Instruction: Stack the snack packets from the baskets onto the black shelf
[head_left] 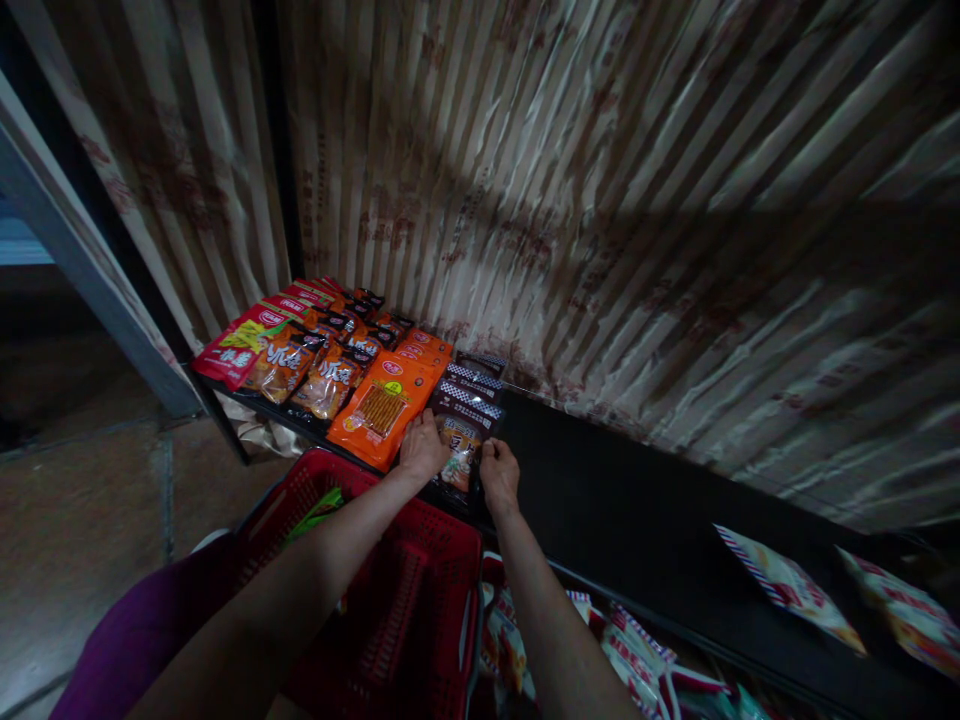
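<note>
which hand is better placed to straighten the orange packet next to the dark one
Left, probably. The left hand already rests at the near edge of the orange packet, while the right hand sits on the far side of the dark packet, which lies between it and the orange one.

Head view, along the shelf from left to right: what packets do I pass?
Red packet → brown packets → orange packet → dark packets, with the left hand and right hand on the front one → bare shelf → two pale packets.
</note>
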